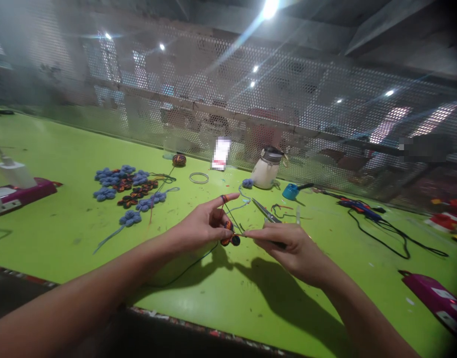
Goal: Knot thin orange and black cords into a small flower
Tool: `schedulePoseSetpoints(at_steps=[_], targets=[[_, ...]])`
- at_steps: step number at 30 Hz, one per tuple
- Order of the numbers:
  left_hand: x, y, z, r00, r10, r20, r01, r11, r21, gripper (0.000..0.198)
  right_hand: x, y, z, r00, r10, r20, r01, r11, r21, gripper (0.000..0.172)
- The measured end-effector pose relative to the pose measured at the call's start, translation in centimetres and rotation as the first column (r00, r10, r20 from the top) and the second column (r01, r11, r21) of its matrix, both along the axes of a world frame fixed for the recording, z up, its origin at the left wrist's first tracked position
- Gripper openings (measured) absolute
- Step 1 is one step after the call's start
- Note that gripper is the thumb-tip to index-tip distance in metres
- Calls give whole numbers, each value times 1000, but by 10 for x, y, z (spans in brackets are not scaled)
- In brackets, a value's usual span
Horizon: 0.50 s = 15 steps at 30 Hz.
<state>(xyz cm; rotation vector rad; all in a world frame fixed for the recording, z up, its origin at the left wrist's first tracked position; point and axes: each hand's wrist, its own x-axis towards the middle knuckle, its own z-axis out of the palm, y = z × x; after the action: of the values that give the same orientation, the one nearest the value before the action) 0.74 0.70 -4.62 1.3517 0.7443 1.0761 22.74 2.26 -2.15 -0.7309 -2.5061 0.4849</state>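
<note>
Between thumb and fingers, my left hand [204, 223] pinches a small dark and orange crocheted piece [227, 239]. Its index finger is stretched out, with dark multicoloured yarn wrapped round it and running down to the piece. My right hand [291, 246] is closed on a thin crochet hook [243, 234], whose tip meets the piece at its right edge. Most of the hook's handle is hidden in the fingers. Blue crocheted flowers [130, 218] and dark orange ones [129, 200] lie in a group to the left. A multicoloured yarn ball [179, 160] sits behind them.
Scissors [265, 211] lie just behind my right hand on the green table [198, 308]. Farther back are a phone [221, 154], a white jar [265, 170], a blue yarn ball [247, 183], a ring [198, 178] and a teal container [290, 191]. Corded tools [362, 209] and a power strip [435, 298] lie right.
</note>
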Motion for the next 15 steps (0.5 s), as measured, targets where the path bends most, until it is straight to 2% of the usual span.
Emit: schedulePoseSetpoints(at_steps=[7, 15], targets=[[1, 0, -2, 1000, 5, -29, -4, 1000, 10, 81, -1, -2, -1, 994, -24, 111, 15, 997, 81, 34], [1, 3, -5, 996, 30, -82, -26, 998, 49, 80, -1, -3, -3, 987, -60, 147, 49, 995, 83, 38]])
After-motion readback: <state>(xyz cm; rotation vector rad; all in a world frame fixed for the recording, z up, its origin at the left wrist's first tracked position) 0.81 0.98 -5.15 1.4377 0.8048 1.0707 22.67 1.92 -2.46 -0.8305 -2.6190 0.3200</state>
